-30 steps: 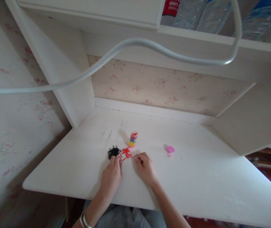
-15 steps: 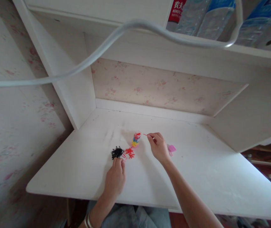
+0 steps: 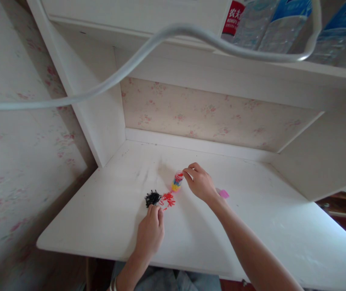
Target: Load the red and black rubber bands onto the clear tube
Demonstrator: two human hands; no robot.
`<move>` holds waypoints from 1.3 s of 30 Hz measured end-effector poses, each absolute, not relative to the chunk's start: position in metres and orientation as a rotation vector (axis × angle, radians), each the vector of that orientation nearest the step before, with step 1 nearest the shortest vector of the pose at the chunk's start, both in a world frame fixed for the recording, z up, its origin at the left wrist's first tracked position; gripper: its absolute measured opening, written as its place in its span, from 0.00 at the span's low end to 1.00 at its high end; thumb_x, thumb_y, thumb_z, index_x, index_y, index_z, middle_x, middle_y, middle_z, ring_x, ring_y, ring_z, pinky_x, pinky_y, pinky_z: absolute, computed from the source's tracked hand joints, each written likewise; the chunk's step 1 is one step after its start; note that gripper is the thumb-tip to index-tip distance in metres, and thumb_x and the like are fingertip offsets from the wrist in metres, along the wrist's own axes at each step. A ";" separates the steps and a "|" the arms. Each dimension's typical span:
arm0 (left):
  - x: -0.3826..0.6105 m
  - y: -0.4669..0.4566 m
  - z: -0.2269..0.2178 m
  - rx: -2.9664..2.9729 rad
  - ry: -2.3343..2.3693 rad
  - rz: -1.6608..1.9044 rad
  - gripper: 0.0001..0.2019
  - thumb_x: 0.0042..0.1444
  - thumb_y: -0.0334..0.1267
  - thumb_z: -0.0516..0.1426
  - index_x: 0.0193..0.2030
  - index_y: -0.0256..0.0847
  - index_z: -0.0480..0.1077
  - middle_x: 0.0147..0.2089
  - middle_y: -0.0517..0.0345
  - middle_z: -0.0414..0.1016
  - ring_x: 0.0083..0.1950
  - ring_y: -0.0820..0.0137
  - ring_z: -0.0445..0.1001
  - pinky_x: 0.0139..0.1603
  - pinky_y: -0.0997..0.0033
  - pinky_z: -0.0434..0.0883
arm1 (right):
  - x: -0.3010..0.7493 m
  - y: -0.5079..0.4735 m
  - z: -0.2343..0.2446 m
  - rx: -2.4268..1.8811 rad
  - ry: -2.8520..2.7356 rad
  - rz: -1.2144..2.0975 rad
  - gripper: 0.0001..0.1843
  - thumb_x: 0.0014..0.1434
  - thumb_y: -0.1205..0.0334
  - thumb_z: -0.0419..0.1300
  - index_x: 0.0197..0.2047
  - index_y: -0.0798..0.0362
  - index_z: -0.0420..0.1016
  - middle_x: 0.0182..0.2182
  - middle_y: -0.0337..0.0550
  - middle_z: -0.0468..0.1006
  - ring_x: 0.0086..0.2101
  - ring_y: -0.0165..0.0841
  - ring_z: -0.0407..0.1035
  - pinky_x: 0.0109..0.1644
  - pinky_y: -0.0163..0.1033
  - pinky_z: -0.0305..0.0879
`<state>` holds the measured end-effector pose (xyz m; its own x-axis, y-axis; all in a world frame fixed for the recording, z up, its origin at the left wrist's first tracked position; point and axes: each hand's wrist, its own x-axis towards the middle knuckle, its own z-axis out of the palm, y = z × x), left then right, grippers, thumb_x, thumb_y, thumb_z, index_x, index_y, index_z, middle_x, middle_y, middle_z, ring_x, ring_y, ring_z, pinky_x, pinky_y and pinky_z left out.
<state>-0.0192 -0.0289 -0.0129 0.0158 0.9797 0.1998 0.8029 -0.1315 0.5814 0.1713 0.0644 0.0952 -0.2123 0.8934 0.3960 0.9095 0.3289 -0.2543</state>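
A small clear jar with layers of yellow, blue and red bits stands upright on the white desk. At its mouth, my right hand is pinched; the thin red strand in its fingertips is hard to tell from the jar's red contents. In front of the jar lies a loose pile of red strands, beside a pile of black strands. My left hand rests at the near edge of these piles, thumb and fingers pressed together. What it pinches, if anything, is too small to make out.
A bright pink piece lies right of the jar, partly behind my right wrist. A white cable crosses high in front of the shelf. Plastic bottles sit on the upper shelf. White panels bound the desk's left and right.
My right hand has brought the red strand leftward to the jar's mouth. My left hand stays by the piles. The whole view has shifted slightly.
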 end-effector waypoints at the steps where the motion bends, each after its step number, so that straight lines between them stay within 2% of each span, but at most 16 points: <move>1: -0.019 -0.029 -0.013 1.989 1.828 0.827 0.12 0.66 0.38 0.40 0.38 0.41 0.62 0.37 0.56 0.71 0.36 0.71 0.73 0.33 0.72 0.65 | 0.171 0.065 0.095 -1.575 -2.128 -0.041 0.15 0.64 0.58 0.49 0.43 0.45 0.77 0.42 0.43 0.71 0.35 0.30 0.68 0.39 0.35 0.62; 13: -0.021 -0.028 -0.014 2.003 1.770 0.898 0.13 0.65 0.39 0.41 0.37 0.42 0.64 0.37 0.55 0.71 0.37 0.69 0.74 0.35 0.72 0.67 | 0.180 0.070 0.084 -1.503 -2.000 0.108 0.15 0.62 0.55 0.52 0.43 0.44 0.79 0.38 0.41 0.71 0.31 0.28 0.68 0.38 0.34 0.64; 19: -0.022 -0.027 -0.015 2.008 1.751 0.931 0.13 0.65 0.39 0.42 0.36 0.42 0.64 0.36 0.55 0.71 0.36 0.69 0.74 0.34 0.72 0.67 | 0.183 0.061 0.086 -1.496 -1.992 0.147 0.15 0.59 0.62 0.52 0.45 0.44 0.77 0.42 0.41 0.71 0.29 0.26 0.67 0.39 0.35 0.65; 22: -0.021 -0.027 -0.014 2.005 1.759 0.928 0.13 0.65 0.39 0.42 0.36 0.42 0.64 0.36 0.56 0.71 0.36 0.70 0.73 0.34 0.72 0.66 | 0.184 0.050 0.081 -1.479 -1.917 0.201 0.15 0.60 0.61 0.51 0.46 0.46 0.76 0.42 0.42 0.71 0.27 0.27 0.66 0.37 0.35 0.65; 27: -0.022 -0.028 -0.016 1.974 1.738 0.941 0.13 0.65 0.41 0.42 0.38 0.42 0.65 0.37 0.55 0.71 0.37 0.69 0.73 0.35 0.71 0.67 | 0.189 0.017 0.038 -1.484 -1.741 0.394 0.15 0.61 0.58 0.50 0.41 0.49 0.77 0.37 0.43 0.72 0.26 0.28 0.65 0.33 0.36 0.64; 31: -0.023 -0.025 -0.016 1.943 1.671 1.032 0.12 0.64 0.42 0.44 0.38 0.42 0.65 0.38 0.53 0.72 0.40 0.67 0.74 0.40 0.69 0.69 | 0.193 -0.015 -0.008 -1.536 -1.665 0.544 0.14 0.60 0.58 0.50 0.40 0.51 0.76 0.35 0.43 0.72 0.24 0.29 0.65 0.30 0.36 0.63; 35: -0.019 -0.013 0.006 1.964 1.575 1.119 0.12 0.64 0.41 0.44 0.39 0.41 0.66 0.39 0.53 0.72 0.41 0.67 0.73 0.42 0.68 0.69 | 0.194 -0.030 -0.025 -1.525 -1.657 0.527 0.15 0.61 0.60 0.48 0.38 0.50 0.76 0.36 0.45 0.72 0.30 0.31 0.68 0.34 0.35 0.64; 39: -0.009 0.014 0.046 2.034 1.534 1.190 0.11 0.64 0.42 0.45 0.38 0.41 0.66 0.37 0.55 0.71 0.37 0.70 0.71 0.39 0.70 0.68 | 0.196 -0.029 -0.024 -1.527 -1.653 0.499 0.14 0.62 0.60 0.48 0.39 0.52 0.75 0.36 0.44 0.72 0.28 0.29 0.67 0.34 0.34 0.63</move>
<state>-0.0092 0.0142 0.0460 0.0724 0.9049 0.4194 0.6310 -0.3672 0.6834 0.1961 -0.0289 -0.0240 0.0631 0.9540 0.2929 0.6323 0.1889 -0.7513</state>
